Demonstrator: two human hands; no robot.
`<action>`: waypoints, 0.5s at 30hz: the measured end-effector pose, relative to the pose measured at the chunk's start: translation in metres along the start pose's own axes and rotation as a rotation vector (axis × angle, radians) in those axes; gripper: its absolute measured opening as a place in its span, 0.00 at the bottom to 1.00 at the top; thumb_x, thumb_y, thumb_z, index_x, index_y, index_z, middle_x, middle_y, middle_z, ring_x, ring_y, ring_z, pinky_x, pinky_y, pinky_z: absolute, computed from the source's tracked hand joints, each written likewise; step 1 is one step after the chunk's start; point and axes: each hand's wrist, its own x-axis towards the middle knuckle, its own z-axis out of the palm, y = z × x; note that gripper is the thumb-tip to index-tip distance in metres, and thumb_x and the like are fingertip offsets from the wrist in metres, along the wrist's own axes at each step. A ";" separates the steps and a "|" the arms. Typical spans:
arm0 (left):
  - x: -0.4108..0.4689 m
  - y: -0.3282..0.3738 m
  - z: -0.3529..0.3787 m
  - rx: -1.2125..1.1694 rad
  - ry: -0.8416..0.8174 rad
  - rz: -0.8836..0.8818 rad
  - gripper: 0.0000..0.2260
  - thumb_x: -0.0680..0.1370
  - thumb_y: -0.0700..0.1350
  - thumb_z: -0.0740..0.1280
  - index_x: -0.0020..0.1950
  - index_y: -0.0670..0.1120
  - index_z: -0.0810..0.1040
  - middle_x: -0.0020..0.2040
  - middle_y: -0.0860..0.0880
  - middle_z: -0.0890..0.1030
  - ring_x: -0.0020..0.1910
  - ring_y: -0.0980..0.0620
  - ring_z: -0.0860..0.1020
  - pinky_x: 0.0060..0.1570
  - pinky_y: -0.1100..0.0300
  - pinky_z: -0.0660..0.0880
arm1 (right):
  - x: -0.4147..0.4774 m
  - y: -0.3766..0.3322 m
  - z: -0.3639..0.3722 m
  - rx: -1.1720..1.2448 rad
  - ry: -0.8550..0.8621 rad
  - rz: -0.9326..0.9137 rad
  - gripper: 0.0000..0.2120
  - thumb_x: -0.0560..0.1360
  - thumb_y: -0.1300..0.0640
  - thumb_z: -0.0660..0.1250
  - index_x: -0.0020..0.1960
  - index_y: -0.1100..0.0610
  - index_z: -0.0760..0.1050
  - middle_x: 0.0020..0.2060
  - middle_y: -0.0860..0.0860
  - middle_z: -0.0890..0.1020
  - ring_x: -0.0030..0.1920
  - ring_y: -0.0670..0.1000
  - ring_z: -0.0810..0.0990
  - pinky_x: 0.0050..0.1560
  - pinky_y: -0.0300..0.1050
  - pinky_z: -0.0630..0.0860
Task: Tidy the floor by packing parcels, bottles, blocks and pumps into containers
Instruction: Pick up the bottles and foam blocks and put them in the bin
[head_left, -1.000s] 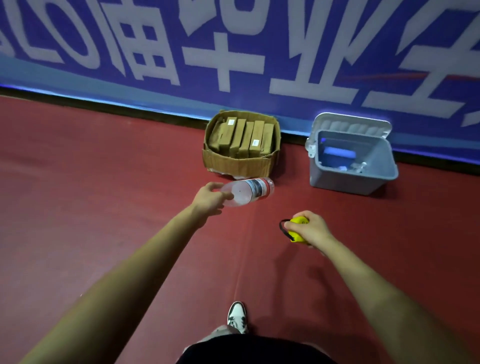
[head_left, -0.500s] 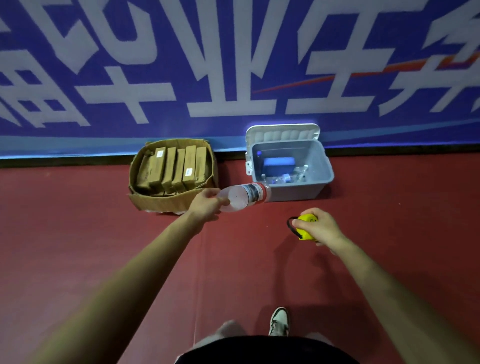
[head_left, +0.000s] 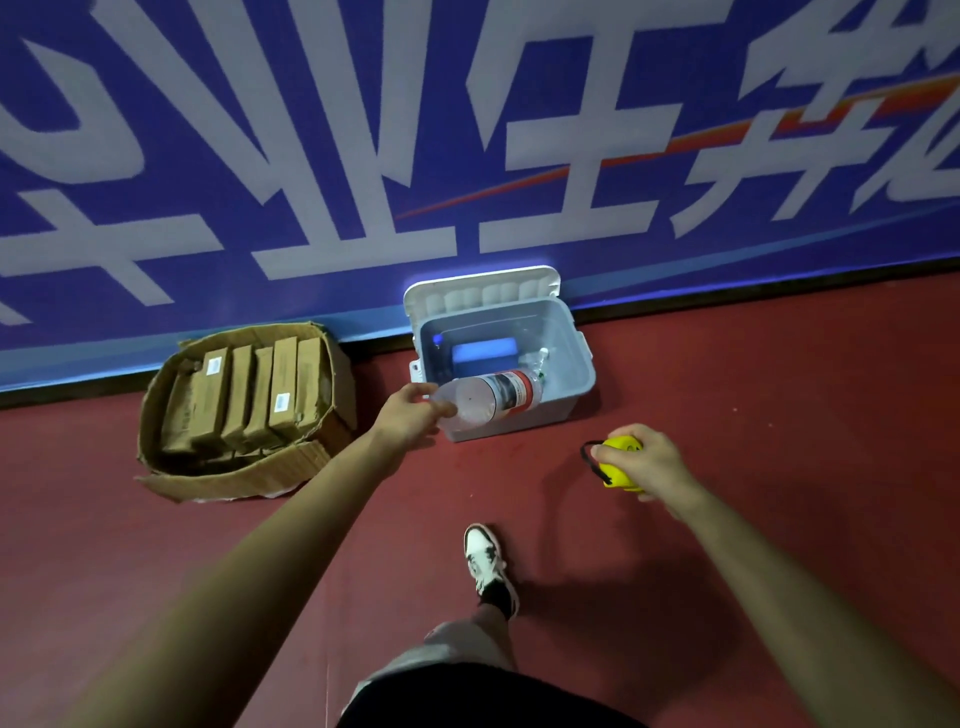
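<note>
The left grip (head_left: 410, 415) holds a clear bottle (head_left: 488, 400) by its base, sideways over the near rim of the open grey bin (head_left: 579, 364) at twelve o'clock. The right grip (head_left: 647, 462) clasps a yellow object (head_left: 621, 447) at two o'clock. A cardboard box (head_left: 234, 475) of parcels (head_left: 244, 395) sits at ten o'clock.

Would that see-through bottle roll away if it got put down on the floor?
Probably: the bottle is round and lies sideways. It looks empty, so likely light; the left hand holds it by one end alone.
</note>
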 end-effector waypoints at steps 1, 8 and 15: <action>0.014 0.004 0.004 0.009 -0.004 -0.002 0.18 0.73 0.39 0.68 0.63 0.42 0.74 0.42 0.47 0.77 0.32 0.53 0.72 0.23 0.68 0.69 | 0.013 -0.003 -0.004 0.000 -0.005 0.007 0.17 0.69 0.53 0.74 0.55 0.57 0.78 0.50 0.57 0.79 0.41 0.55 0.78 0.34 0.46 0.76; 0.124 0.048 0.026 -0.007 0.026 -0.047 0.18 0.74 0.36 0.67 0.64 0.40 0.73 0.47 0.43 0.78 0.33 0.53 0.73 0.23 0.70 0.71 | 0.135 -0.055 -0.034 -0.061 -0.001 0.042 0.15 0.69 0.51 0.74 0.51 0.53 0.74 0.50 0.56 0.78 0.41 0.55 0.78 0.32 0.43 0.74; 0.214 0.085 0.037 0.151 0.111 -0.148 0.16 0.73 0.38 0.69 0.60 0.37 0.75 0.49 0.42 0.77 0.43 0.46 0.75 0.32 0.64 0.70 | 0.232 -0.100 -0.049 -0.107 -0.121 0.104 0.09 0.73 0.50 0.69 0.40 0.55 0.75 0.28 0.52 0.76 0.27 0.51 0.73 0.34 0.42 0.73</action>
